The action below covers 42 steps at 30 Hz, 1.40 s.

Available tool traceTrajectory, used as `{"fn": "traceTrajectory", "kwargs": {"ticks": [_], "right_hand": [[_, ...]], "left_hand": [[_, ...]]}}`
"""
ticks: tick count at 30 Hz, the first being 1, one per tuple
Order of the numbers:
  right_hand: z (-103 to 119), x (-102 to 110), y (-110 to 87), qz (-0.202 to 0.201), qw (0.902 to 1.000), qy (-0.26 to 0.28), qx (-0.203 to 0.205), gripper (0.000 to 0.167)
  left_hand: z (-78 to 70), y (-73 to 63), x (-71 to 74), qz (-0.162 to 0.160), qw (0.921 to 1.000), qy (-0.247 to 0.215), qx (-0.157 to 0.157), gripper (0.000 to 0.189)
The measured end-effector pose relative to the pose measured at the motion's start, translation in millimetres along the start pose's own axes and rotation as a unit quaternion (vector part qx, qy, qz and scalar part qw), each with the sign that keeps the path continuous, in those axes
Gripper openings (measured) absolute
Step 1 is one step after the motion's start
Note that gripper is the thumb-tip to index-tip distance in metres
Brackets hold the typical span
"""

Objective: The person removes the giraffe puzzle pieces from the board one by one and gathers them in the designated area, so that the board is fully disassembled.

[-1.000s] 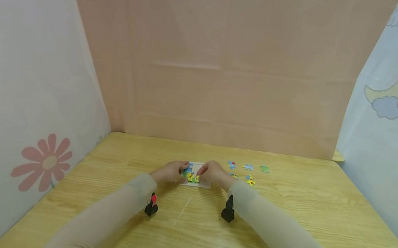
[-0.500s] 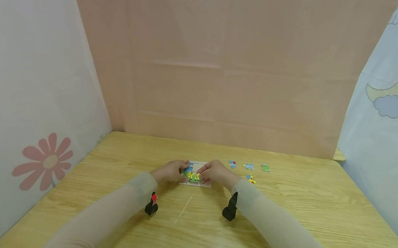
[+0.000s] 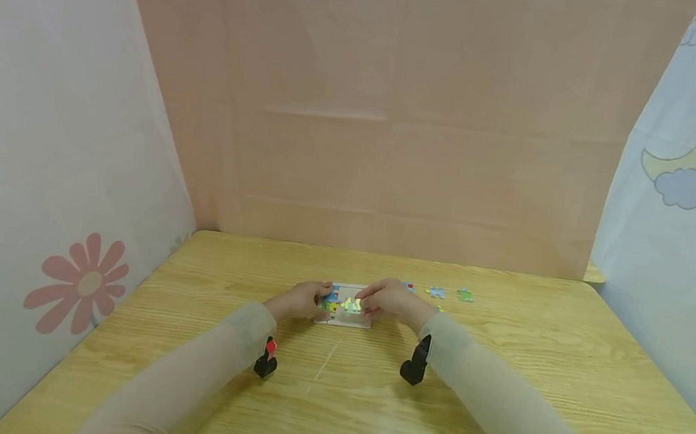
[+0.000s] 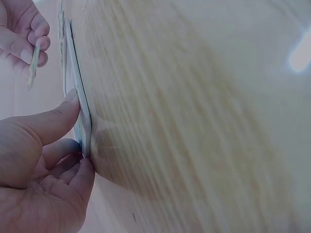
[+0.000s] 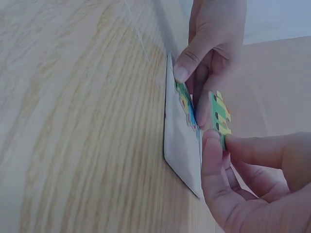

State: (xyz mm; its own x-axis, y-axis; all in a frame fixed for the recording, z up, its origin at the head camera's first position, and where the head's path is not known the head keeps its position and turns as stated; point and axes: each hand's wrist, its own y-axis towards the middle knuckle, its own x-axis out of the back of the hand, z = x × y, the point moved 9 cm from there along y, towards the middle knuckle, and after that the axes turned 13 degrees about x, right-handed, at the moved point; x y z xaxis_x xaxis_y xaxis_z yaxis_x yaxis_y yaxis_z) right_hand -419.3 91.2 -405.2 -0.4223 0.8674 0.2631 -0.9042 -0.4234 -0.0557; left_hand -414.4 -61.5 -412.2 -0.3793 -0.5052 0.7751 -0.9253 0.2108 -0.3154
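My left hand (image 3: 299,300) grips the left side of a thin white puzzle tray (image 5: 180,143) lying on the table, its thumb along the near edge. Joined jigsaw pieces (image 5: 186,104) in blue, yellow and green fill the tray's left part, partly covered by that hand. Between thumb and fingers, my right hand (image 3: 395,298) pinches a green and yellow jigsaw piece (image 5: 220,116). This piece is held above the tray, apart from the joined ones, and tilted in the right wrist view. White tray bottom shows to the right of the joined pieces.
Right of the tray lie loose pieces: a blue one (image 3: 436,293), a green one (image 3: 465,295), and others partly hidden behind the right hand and wrist. A tan backdrop (image 3: 384,178) stands at the table's far edge, with printed cloth on both sides.
My right hand has moved right and lifted the green and yellow jigsaw piece away from the joined ones. The left hand keeps its place on the tray.
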Motion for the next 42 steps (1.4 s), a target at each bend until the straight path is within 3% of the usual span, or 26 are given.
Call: {"fn": "traceTrajectory", "kwargs": {"ticks": [8,23,32,42], "right_hand": [[2.9,15.6,-9.0,-0.011,0.9996,-0.028,-0.001,0.023],[-3.2,52.2,-23.2,-0.016,0.9998,-0.013,0.004,0.031],[-10.7,79.2,-31.8,-0.044,0.9989,-0.013,0.0,0.033],[-18.5,109.8,-41.8,-0.041,0.9986,-0.031,-0.008,0.039]], "left_hand": [[3.6,1.5,-1.7,0.002,1.0,-0.006,0.008,0.068],[-0.1,-2.9,-0.3,0.004,1.0,-0.005,0.002,0.068],[4.5,-0.5,1.6,-0.021,0.9996,-0.018,0.006,0.068],[7.5,0.0,4.9,-0.045,0.9989,-0.009,0.01,0.074]]}}
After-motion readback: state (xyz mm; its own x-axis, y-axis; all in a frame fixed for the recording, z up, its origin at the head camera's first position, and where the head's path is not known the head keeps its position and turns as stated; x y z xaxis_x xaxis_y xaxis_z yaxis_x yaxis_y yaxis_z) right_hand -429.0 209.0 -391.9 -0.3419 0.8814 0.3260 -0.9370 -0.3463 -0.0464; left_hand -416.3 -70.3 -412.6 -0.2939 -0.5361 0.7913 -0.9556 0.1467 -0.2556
